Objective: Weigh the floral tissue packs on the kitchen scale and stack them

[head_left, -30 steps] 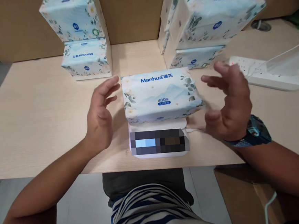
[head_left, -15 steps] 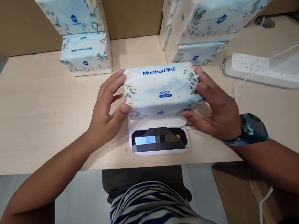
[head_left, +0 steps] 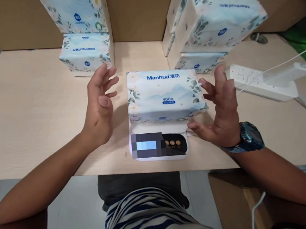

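A floral pack of tissues marked Manhua rests on a small white digital scale near the table's front edge. The scale's display is blurred out, though a few of its round buttons show. To the left of the pack, my left hand is open, apart from it, with its fingers curved loosely. My right hand, with a watch on the wrist, is open around the pack's right end. Its thumb tip lies close to the pack's lower right corner; whether it touches I cannot tell.
At the back left stand two stacked tissue packs. More packs are piled at the back right. A white power strip with cables lies to the right. Brown cardboard backs the table; a cardboard box sits below.
My left hand has let go of the tissue pack and moved off to the left. My right hand's fingers have lifted and spread away. The pack stays on the scale.
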`<action>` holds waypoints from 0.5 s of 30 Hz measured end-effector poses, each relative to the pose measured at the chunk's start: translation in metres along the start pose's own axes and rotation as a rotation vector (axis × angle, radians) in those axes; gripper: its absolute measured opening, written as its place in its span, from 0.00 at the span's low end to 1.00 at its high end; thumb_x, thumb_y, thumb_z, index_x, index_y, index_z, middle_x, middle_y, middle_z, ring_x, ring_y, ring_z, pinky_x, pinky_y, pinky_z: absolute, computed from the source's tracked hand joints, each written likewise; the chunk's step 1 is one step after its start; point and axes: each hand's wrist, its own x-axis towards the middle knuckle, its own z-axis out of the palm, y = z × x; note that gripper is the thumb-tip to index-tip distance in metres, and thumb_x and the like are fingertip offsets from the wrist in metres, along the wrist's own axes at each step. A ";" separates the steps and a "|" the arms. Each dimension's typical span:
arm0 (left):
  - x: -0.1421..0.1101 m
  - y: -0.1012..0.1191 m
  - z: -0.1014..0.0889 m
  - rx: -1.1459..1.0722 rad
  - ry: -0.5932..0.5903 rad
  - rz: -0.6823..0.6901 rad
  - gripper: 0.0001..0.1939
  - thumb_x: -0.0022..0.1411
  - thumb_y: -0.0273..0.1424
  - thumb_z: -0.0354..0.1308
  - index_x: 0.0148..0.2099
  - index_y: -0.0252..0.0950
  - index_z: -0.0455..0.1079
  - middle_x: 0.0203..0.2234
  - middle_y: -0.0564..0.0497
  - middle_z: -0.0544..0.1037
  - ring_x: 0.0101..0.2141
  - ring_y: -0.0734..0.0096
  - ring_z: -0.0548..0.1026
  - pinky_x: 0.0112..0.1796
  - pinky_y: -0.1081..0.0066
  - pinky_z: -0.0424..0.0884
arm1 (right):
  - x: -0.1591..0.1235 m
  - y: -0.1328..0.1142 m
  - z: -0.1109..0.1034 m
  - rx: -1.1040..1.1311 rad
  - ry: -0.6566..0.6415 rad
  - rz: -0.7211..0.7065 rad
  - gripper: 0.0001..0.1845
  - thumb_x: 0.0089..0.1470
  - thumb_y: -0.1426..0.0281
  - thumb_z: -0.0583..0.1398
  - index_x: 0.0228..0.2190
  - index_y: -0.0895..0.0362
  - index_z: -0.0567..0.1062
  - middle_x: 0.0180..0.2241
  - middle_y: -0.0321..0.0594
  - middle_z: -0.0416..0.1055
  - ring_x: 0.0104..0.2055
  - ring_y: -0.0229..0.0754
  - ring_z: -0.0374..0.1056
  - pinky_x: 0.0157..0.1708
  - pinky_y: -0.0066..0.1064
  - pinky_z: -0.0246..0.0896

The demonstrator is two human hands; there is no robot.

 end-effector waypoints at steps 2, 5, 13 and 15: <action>0.000 0.000 0.001 -0.030 0.039 -0.041 0.41 0.67 0.72 0.44 0.72 0.61 0.62 0.72 0.54 0.71 0.71 0.48 0.71 0.66 0.49 0.77 | -0.001 0.000 -0.001 -0.009 -0.021 0.012 0.59 0.63 0.45 0.65 0.78 0.31 0.34 0.83 0.28 0.30 0.79 0.65 0.55 0.64 0.61 0.75; 0.000 0.002 0.001 -0.053 0.065 -0.067 0.42 0.65 0.73 0.44 0.72 0.61 0.63 0.73 0.54 0.70 0.72 0.48 0.70 0.67 0.49 0.75 | -0.001 0.001 -0.002 -0.023 -0.058 0.032 0.63 0.60 0.40 0.65 0.78 0.30 0.31 0.83 0.30 0.29 0.79 0.68 0.55 0.66 0.65 0.72; 0.000 -0.002 -0.002 -0.036 0.056 0.081 0.35 0.74 0.66 0.38 0.74 0.62 0.62 0.74 0.53 0.67 0.71 0.50 0.71 0.62 0.50 0.78 | 0.001 -0.004 -0.004 -0.017 -0.048 0.084 0.57 0.63 0.38 0.60 0.77 0.28 0.30 0.83 0.29 0.31 0.78 0.69 0.56 0.66 0.68 0.70; 0.000 -0.003 -0.003 -0.025 0.048 0.079 0.34 0.76 0.64 0.37 0.75 0.63 0.61 0.75 0.54 0.66 0.72 0.51 0.70 0.63 0.50 0.77 | 0.001 -0.005 -0.003 -0.009 -0.049 0.080 0.57 0.63 0.39 0.60 0.77 0.28 0.31 0.83 0.29 0.31 0.79 0.69 0.54 0.67 0.68 0.68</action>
